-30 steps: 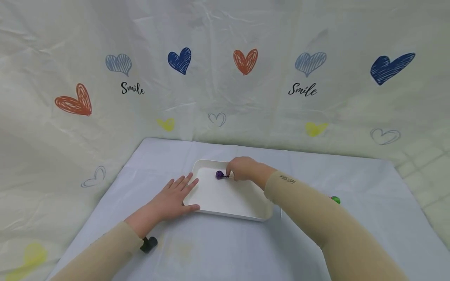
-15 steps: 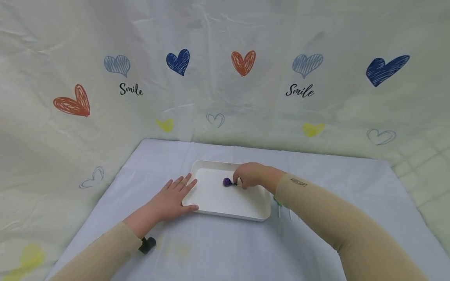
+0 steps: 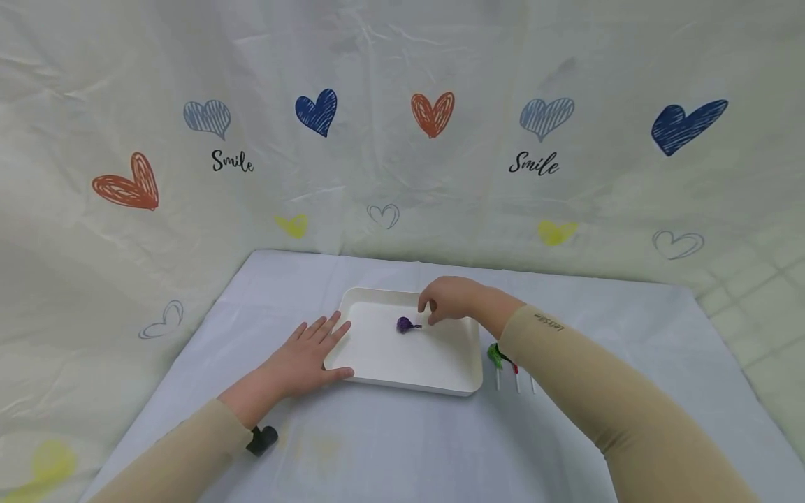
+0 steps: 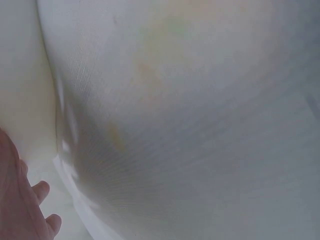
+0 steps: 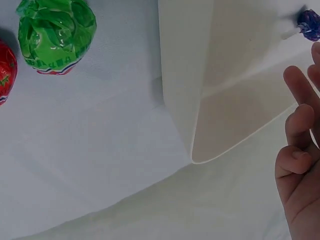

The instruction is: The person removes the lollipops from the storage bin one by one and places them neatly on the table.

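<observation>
A purple-wrapped lollipop (image 3: 404, 325) lies in a white rectangular tray (image 3: 402, 363), its stick pointing right. My right hand (image 3: 455, 300) hovers over the tray's right half, just beyond the stick. In the right wrist view, that hand (image 5: 302, 160) has loosely bent fingers with nothing between them, and the purple lollipop (image 5: 310, 25) sits apart from the fingertips. My left hand (image 3: 302, 363) rests with spread fingers on the tray's left edge. Only part of the left hand (image 4: 22, 200) shows in the left wrist view.
Right of the tray lie a green lollipop (image 3: 495, 355) and a red one (image 5: 5, 70), with another white stick (image 3: 532, 385) partly under the right sleeve. A black object (image 3: 262, 441) shows by the left wrist. A heart-printed sheet (image 3: 402, 161) hangs behind the table.
The right hand first shifted right and nearer with the purple lollipop's stick, then let go and lifted slightly away. The left hand has kept its place on the tray.
</observation>
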Tool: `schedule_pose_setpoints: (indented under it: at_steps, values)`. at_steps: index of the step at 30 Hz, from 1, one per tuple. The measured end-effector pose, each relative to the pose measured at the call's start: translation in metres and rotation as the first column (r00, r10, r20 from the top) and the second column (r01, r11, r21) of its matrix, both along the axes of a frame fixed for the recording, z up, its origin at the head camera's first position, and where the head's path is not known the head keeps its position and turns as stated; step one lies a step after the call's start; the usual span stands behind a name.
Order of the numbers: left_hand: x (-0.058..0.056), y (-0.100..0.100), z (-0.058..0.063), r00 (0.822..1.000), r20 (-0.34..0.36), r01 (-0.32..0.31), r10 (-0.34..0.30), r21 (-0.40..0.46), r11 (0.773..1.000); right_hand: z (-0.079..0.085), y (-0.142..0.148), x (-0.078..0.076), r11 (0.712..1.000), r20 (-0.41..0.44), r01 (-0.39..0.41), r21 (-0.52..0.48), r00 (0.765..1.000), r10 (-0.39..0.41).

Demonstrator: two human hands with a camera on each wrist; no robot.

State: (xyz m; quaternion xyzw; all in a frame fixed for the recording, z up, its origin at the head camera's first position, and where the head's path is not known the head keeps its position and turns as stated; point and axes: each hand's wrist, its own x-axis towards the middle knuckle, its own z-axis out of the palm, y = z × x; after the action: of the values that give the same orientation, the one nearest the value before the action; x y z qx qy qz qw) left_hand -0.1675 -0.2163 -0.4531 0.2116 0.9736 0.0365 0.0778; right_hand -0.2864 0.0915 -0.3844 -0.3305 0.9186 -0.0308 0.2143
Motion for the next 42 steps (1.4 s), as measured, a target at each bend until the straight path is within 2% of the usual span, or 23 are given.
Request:
schedule_pose_setpoints:
  at_steps: [10, 18, 25, 37, 42]
  values:
    - [0.000, 0.000, -0.001, 1.000, 0.009, -0.001, 0.000, 0.027, 1.000, -0.008, -0.009, -0.006, 0.999, 0.010, 0.015, -0.048, 1.000, -0.014]
    - [-0.002, -0.002, -0.010, 1.000, -0.015, -0.010, 0.011, 0.018, 1.000, -0.010, -0.027, -0.001, 0.997, -0.010, -0.053, -0.055, 0.999, 0.052]
    - [-0.001, 0.000, -0.003, 1.000, -0.003, -0.007, 0.007, 0.041, 0.999, -0.013, -0.037, 0.004, 1.000, 0.013, -0.013, -0.011, 1.000, 0.013]
    - [-0.002, 0.001, -0.005, 1.000, 0.007, -0.018, 0.018, 0.025, 1.000, -0.017, -0.039, 0.002, 1.000, 0.024, -0.025, -0.005, 0.999, 0.025]
    - [-0.002, -0.001, -0.006, 1.000, -0.007, -0.013, 0.013, 0.026, 1.000, -0.016, -0.036, 0.002, 1.000, 0.045, -0.007, -0.005, 0.999, 0.007]
